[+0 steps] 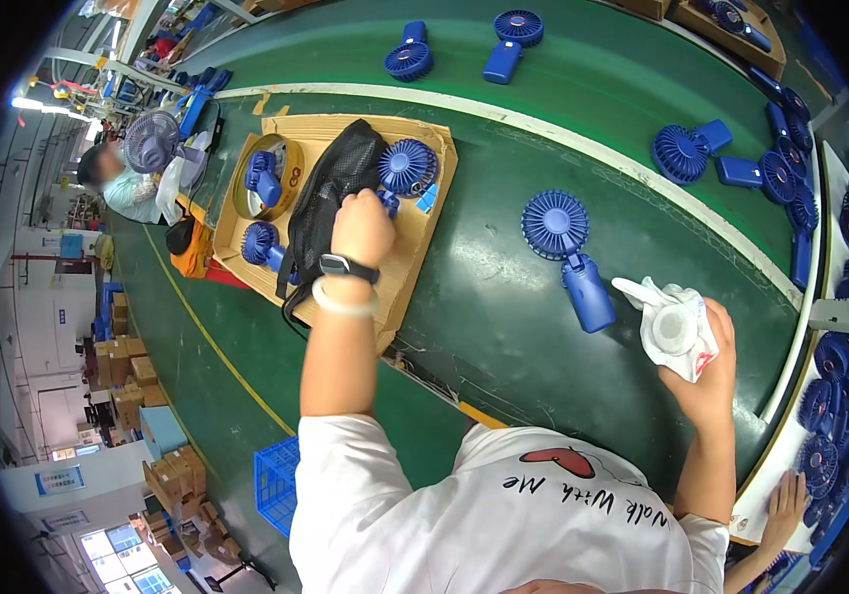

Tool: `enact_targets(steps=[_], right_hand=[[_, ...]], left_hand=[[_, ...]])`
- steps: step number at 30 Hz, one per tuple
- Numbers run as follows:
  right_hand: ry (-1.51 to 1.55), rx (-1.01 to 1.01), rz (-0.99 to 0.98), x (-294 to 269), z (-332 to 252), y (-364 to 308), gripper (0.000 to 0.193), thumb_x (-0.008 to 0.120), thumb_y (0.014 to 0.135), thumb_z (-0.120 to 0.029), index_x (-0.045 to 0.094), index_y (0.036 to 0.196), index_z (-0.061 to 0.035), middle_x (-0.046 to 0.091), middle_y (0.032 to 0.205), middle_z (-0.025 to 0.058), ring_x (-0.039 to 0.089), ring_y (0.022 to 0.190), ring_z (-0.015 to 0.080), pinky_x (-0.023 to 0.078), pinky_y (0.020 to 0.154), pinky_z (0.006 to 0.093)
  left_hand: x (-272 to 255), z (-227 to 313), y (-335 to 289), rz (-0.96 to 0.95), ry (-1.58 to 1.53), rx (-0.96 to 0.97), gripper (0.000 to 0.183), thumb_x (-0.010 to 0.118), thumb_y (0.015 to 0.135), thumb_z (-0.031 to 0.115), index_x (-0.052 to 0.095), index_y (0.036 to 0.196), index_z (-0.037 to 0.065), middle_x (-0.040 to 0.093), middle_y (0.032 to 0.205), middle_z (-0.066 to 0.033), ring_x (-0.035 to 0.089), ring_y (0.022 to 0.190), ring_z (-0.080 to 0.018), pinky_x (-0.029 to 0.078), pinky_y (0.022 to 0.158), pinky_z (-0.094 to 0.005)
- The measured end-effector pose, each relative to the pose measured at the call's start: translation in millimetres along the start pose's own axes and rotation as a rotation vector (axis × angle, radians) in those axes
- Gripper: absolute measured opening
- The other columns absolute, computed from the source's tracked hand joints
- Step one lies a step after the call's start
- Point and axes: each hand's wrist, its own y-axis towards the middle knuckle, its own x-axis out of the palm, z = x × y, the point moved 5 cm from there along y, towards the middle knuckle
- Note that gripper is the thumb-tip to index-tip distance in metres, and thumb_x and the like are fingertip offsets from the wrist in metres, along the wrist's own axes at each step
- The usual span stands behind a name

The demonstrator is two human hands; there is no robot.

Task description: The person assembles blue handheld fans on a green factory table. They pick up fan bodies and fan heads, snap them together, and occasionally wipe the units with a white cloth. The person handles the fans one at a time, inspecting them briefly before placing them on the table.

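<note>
My left hand (363, 228), with a dark wristband and a pale bracelet, reaches over a shallow cardboard tray (434, 223). Its fingers are curled at the handle of a blue handheld fan (408, 166), whose round head points away from me. A black mesh bag (335, 178) lies across the tray beside that hand. In my right hand (711, 371) is a bunched white cloth (667, 346), wrapped around a round, whitish object that I cannot make out. Between my hands another blue handheld fan (555, 226) rests on the green table, its handle toward the cloth.
More blue fans (680, 155) lie on the green surface beyond a pale strip. The tray also holds a tape roll (291, 163) and smaller fans (259, 241). At the right, another person's hand (787, 505) is beside a board of fans (818, 465). A blue crate (276, 485) stands below left.
</note>
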Motion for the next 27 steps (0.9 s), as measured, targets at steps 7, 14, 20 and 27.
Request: enact_targets(steps=[7,14,20,27], right_hand=[[0.096,-0.048,-0.005,1.5,2.6,-8.7,0.06,0.071,0.05,-0.003,0.054,0.108,-0.0035,0.053,0.108,0.0125,0.05,0.098,0.0326,0.039,0.089,0.0386],[0.546,0.09,-0.004,7.4,18.5,-16.7,0.065,0.073,0.051,-0.005,0.052,0.113,-0.0019,0.053,0.112,0.0115,0.052,0.104,0.026,0.04,0.09,0.0348],[0.947,0.212,-0.141,28.4,-4.8,-2.6,0.068,0.077,0.057,-0.006,0.049,0.119,-0.0018,0.055,0.113,0.007,0.052,0.106,0.0162,0.04,0.092,0.0305],[0.537,-0.036,-0.03,14.9,-22.8,14.1,0.06,0.071,0.055,-0.008,0.053,0.112,-0.0044,0.054,0.107,0.0115,0.051,0.102,0.0293,0.041,0.088,0.0381]], left_hand=[[1.7,-26.1,4.3,-0.258,-0.269,-0.075,0.034,0.065,0.066,0.018,0.062,0.092,-0.004,0.064,0.078,-0.0211,0.064,0.076,-0.0314,0.05,0.071,-0.0397],[-36.1,42.5,-44.1,-0.173,-1.761,-0.11,0.033,0.064,0.075,0.002,0.05,0.105,0.001,0.062,0.092,-0.0132,0.062,0.075,-0.0198,0.051,0.068,-0.0303],[-53.9,137.5,-80.9,-0.424,-2.061,0.366,0.064,0.048,0.087,0.052,0.033,0.132,0.009,0.051,0.107,-0.0124,0.052,0.082,-0.0197,0.044,0.071,-0.033],[-46.0,172.7,-89.9,-0.525,-2.219,0.266,0.056,0.035,0.094,0.045,0.027,0.137,0.01,0.049,0.114,-0.0156,0.051,0.092,-0.0242,0.042,0.079,-0.0387]])
